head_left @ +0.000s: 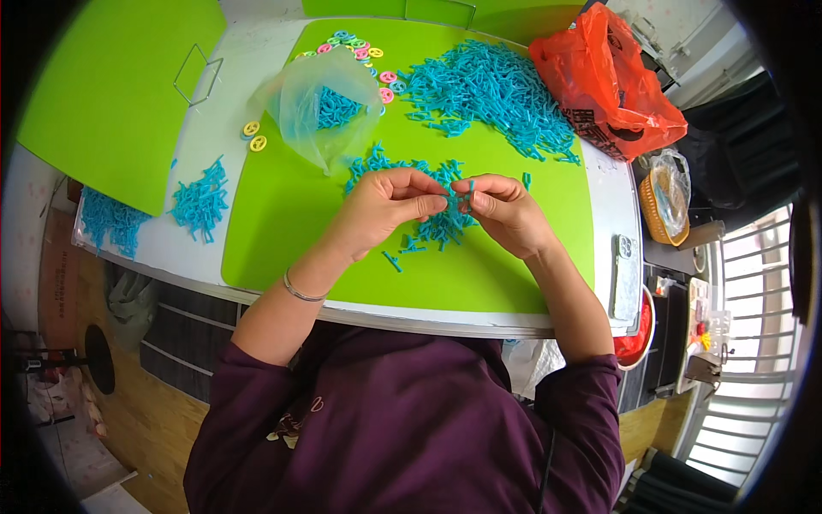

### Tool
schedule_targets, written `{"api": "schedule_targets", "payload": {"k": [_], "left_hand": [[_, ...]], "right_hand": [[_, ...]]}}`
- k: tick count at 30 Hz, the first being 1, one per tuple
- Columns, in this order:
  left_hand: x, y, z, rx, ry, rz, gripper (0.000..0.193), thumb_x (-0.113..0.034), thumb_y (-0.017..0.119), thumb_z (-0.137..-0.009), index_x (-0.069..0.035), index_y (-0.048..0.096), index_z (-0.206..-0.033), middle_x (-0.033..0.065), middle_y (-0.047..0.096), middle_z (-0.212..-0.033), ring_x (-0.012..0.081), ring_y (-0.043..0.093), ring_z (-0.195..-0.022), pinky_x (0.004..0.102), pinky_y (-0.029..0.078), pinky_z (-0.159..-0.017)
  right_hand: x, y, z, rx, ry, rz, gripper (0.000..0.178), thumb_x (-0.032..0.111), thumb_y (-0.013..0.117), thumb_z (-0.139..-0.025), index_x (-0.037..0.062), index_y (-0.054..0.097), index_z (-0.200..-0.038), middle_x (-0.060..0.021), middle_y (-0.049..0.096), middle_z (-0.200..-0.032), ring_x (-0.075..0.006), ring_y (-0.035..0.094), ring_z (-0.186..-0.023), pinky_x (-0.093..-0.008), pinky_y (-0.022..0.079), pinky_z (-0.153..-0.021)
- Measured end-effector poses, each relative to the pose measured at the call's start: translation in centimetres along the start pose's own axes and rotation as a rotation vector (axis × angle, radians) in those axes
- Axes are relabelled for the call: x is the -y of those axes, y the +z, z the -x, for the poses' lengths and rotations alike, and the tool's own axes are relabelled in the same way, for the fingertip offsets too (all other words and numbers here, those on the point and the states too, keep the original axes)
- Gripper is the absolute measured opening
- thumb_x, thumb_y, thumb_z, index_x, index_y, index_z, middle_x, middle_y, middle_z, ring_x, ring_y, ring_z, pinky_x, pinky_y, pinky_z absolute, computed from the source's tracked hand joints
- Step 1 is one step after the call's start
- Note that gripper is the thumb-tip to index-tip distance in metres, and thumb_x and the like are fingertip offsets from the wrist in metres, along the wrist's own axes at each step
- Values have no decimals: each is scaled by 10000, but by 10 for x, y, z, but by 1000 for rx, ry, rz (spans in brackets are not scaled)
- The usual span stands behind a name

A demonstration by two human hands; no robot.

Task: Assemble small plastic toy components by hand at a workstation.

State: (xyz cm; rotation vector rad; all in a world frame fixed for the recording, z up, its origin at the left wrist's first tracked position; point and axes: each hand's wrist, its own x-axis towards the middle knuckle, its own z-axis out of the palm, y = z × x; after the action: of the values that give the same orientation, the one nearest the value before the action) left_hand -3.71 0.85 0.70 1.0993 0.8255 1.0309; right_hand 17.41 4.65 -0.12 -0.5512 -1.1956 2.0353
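Observation:
Over the green mat [291,231] my two hands come close together, fingertips almost meeting. My right hand [507,214] pinches a small blue plastic piece [471,185] between thumb and fingers. The thumb and forefinger of my left hand [385,207] are pressed together; whatever lies between them is too small to make out. Below and behind the fingers spreads a loose pile of blue plastic pieces [443,233], partly covered by my hands. One single blue stick-like piece [392,261] lies apart, nearer to me.
A larger blue heap [492,90] lies at the back right beside a red plastic bag [604,81]. A translucent bag [295,103] with blue pieces stands back left, near colourful plastic rings [258,144]. Another small blue pile [200,201] sits left. A phone [626,274] lies at right.

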Motion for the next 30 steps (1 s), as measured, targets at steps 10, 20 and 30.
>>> {"api": "schedule_targets", "payload": {"k": [10, 20, 30], "left_hand": [[0, 0, 1, -21, 3, -5, 114, -47, 658, -793, -23, 628, -901, 11, 632, -779, 70, 559, -695, 201, 445, -650], [4, -1, 0, -36, 48, -145, 140, -48, 658, -797, 3, 647, -927, 18, 646, -815, 48, 563, -727, 185, 453, -654], [0, -3, 4, -81, 201, -433, 80, -37, 677, -772, 4, 663, -838, 9, 636, -716, 47, 560, -645, 188, 454, -597]], "right_hand": [[0, 6, 1, -15, 30, -31, 193, 127, 619, -829, 55, 649, -1006, -45, 636, -1022, -129, 556, -871, -287, 427, -819], [7, 11, 0, -102, 107, 184, 152, 86, 641, -815, 55, 661, -962, -44, 655, -929, -122, 570, -861, -266, 439, -821], [-7, 16, -2, -160, -26, 163, 51, 43, 650, -797, 54, 631, -844, -29, 638, -898, -102, 562, -842, -236, 430, -781]]}}
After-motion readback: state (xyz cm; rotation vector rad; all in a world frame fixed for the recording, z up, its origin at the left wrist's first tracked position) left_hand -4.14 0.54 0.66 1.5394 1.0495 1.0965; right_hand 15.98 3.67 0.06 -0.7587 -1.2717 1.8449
